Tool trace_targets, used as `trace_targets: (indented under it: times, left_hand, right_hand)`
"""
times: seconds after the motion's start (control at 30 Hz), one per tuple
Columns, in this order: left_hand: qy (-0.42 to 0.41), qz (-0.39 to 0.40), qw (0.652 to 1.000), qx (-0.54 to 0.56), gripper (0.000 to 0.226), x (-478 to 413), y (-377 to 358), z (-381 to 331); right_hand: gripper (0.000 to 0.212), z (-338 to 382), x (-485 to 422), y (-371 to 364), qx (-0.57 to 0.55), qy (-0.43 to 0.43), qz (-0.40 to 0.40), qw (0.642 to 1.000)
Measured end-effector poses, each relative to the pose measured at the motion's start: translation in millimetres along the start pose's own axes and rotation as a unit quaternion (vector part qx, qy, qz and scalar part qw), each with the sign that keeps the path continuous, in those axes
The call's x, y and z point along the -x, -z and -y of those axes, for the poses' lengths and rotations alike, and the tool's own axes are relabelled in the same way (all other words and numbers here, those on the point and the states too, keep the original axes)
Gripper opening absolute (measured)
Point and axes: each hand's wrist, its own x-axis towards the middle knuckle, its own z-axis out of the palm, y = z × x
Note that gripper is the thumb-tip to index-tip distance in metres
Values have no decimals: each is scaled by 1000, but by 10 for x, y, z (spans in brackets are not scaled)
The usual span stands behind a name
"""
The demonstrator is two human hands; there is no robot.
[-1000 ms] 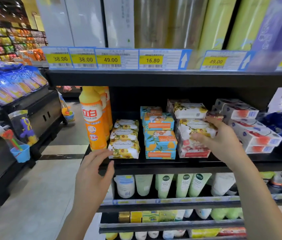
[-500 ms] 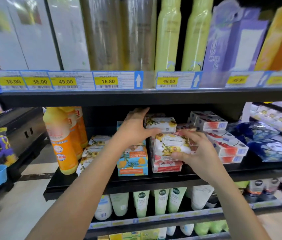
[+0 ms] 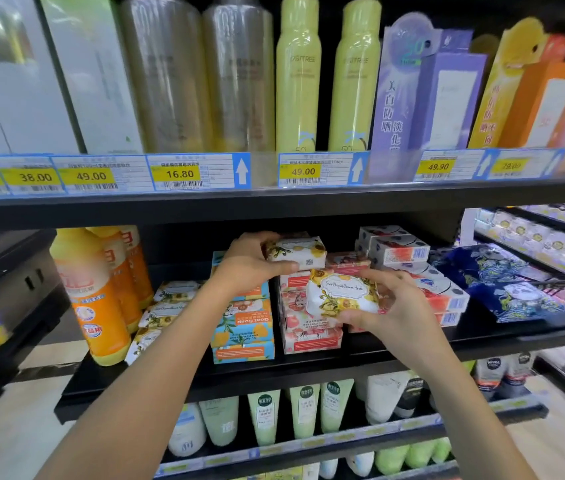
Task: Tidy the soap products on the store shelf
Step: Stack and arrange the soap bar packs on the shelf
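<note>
Wrapped soap bars stand in stacks on the black middle shelf. My left hand grips a white and yellow floral soap bar on top of the pink stack. My right hand holds a second yellow floral soap bar, tilted, in front of that pink stack. A blue and orange Goat Soap stack stands left of the pink one, partly behind my left forearm. More yellow floral bars are stacked further left.
Orange detergent bottles stand at the shelf's left end. White, blue and red soap boxes and blue patterned packs lie to the right. Tall spray cans and boxes fill the upper shelf above price tags. Tubes line the lower shelf.
My left hand rose from the shelf's front edge to the top floral bar. My right hand pulled the second floral bar forward off the stack. The view shifted upward and closer.
</note>
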Motion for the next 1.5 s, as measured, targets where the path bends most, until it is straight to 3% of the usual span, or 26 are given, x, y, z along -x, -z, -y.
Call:
trace_targets:
  times: [0.33,0.6,0.83,0.97,1.17,1.5]
  left_hand:
    - [-6,-93,992,87,78,669,430,181]
    - [61,-147,975,154,72,1601,617,687]
    - [103,-170,968,156,69,2073,795,1056]
    - [124,-183,966,131,69,2171,845,1214]
    - [136,-180,968,113,75,2247,900,1332]
    - [123,-163,973,110,69,2288,960,1467]
  right_hand:
    - [74,76,-29,-15,-64,5,0,998]
    - [74,437,-160,-374,-55,22,10,998]
    - [80,1029,-354,-885,-46,47,85,994]
    - [79,1383,-573,-1258,27,100,114,988]
    - [83,1756,-988,-1894,168,86,177,966]
    - [77,1751,-1203,-2407,258,61,219,939]
